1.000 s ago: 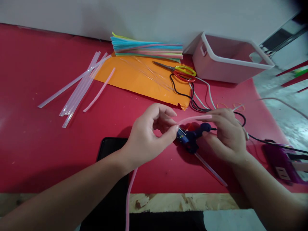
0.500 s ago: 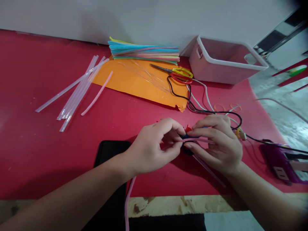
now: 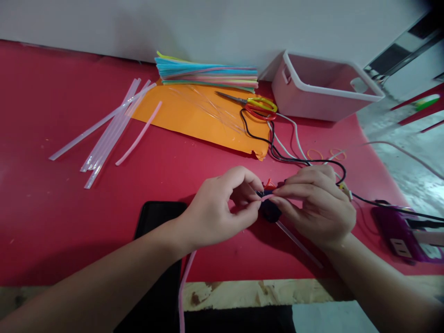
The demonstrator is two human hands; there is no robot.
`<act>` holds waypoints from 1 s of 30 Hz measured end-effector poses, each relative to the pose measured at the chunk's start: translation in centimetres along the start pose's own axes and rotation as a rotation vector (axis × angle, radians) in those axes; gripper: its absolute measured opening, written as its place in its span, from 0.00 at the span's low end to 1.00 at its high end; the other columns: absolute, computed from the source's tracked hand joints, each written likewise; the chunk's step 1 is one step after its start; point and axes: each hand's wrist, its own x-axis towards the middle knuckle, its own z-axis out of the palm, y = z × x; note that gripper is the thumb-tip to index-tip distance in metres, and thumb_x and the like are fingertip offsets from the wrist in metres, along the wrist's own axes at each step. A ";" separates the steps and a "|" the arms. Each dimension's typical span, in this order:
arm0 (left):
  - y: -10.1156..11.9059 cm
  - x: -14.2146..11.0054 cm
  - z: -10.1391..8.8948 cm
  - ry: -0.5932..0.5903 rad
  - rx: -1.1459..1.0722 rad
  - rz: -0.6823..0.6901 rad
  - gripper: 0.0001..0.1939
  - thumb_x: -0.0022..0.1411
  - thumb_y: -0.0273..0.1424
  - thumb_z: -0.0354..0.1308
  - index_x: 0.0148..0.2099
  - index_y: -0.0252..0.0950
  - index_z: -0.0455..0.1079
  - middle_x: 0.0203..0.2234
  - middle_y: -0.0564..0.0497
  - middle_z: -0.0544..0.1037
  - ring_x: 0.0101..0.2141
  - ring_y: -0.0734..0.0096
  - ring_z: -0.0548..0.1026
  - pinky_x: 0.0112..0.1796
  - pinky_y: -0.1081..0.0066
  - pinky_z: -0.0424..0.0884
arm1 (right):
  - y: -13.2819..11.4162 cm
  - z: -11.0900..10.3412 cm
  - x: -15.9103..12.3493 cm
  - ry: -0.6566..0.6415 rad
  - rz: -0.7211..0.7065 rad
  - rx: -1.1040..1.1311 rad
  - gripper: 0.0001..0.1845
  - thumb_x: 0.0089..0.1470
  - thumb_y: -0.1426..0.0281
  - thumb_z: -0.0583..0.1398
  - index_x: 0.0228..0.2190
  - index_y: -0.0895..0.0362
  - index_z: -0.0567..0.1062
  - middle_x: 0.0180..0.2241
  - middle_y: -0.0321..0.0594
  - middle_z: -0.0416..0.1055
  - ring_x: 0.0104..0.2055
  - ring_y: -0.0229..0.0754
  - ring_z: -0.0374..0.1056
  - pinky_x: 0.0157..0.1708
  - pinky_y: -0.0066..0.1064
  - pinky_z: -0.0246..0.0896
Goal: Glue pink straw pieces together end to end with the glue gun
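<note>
My left hand point(image 3: 218, 208) pinches a thin pink pipe cleaner point(image 3: 267, 197) between thumb and fingertips. From the other side, the thumb and fingers of my right hand point(image 3: 319, 203) close on the same piece, almost meeting the left fingertips. Below and behind the fingers lies a dark blue tool point(image 3: 271, 212) with a red part, perhaps a glue gun; my hands hide most of it. A clear stick point(image 3: 300, 245) runs from it toward the lower right. Another pink length point(image 3: 185, 286) hangs over the table edge below my left wrist.
Translucent sticks point(image 3: 111, 129) and a short pink piece point(image 3: 138, 134) lie at left. An orange envelope point(image 3: 197, 118) bears scissors point(image 3: 258, 102); a pipe-cleaner bundle point(image 3: 208, 76) lies behind. A pink bin point(image 3: 308, 99), cables point(image 3: 294, 160), a purple power strip point(image 3: 395, 233) and a black flat object point(image 3: 163, 210) surround my hands.
My right hand has shifted slightly right and its fingers have closed in more. More of the dark blue tool shows under the fingertips. The left hand keeps its pinch.
</note>
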 end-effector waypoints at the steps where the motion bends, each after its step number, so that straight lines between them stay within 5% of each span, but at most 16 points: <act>1: 0.0 0.0 0.0 0.004 -0.001 -0.005 0.08 0.63 0.26 0.62 0.43 0.38 0.67 0.33 0.54 0.80 0.33 0.79 0.79 0.30 0.83 0.73 | 0.1 0.0 0.0 0.000 0.001 -0.009 0.10 0.51 0.73 0.71 0.35 0.51 0.78 0.29 0.36 0.76 0.31 0.40 0.71 0.37 0.40 0.64; 17: -0.2 0.0 -0.1 0.033 -0.032 -0.049 0.08 0.62 0.25 0.62 0.41 0.39 0.66 0.32 0.56 0.77 0.31 0.79 0.77 0.30 0.81 0.71 | 1.3 -0.6 -0.3 0.050 -0.001 -0.065 0.12 0.50 0.76 0.71 0.35 0.51 0.77 0.29 0.34 0.75 0.31 0.40 0.69 0.36 0.40 0.62; 26: -0.2 0.1 -0.1 0.060 -0.060 -0.041 0.09 0.60 0.23 0.62 0.41 0.38 0.65 0.32 0.55 0.77 0.32 0.80 0.76 0.34 0.79 0.73 | 1.9 -0.7 -0.8 0.070 0.103 -0.066 0.10 0.53 0.74 0.69 0.36 0.49 0.79 0.31 0.37 0.74 0.33 0.45 0.70 0.39 0.44 0.63; 30: 0.0 0.2 -0.1 0.092 -0.077 -0.102 0.10 0.60 0.24 0.63 0.40 0.38 0.65 0.31 0.55 0.77 0.32 0.78 0.77 0.33 0.78 0.73 | 2.2 -0.7 -1.2 0.202 0.218 -0.051 0.06 0.57 0.72 0.66 0.37 0.50 0.79 0.32 0.39 0.75 0.35 0.46 0.71 0.38 0.43 0.65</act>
